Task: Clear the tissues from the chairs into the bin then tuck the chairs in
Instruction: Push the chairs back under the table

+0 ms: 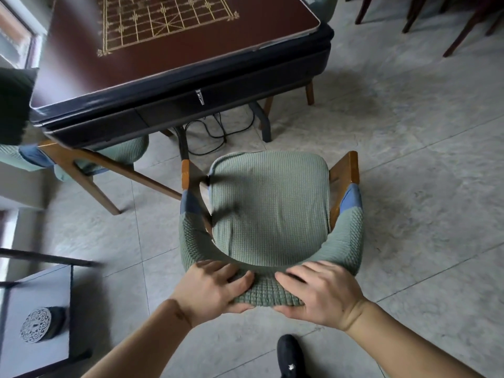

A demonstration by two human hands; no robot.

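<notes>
Single head-worn wide-angle view, looking forward and steeply down, sitting close above the chair (268, 203) back, taking in the table (169, 69) edge beyond, floor all round

I'm seeing the green-covered chair (268, 203) standing upright, pulled out from the worktop at twelve o'clock, seat bare.

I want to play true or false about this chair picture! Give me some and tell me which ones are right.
1. Both hands grip the chair back. True: left hand, right hand.
2. A tissue lies on the seat. False: the seat shows no tissue.
3. The chair is tucked under the table. False: it stands out on the floor, apart from the table.
4. Another chair sits partly under the table at left. True.
5. The tabletop has a gold grid. True.
</notes>
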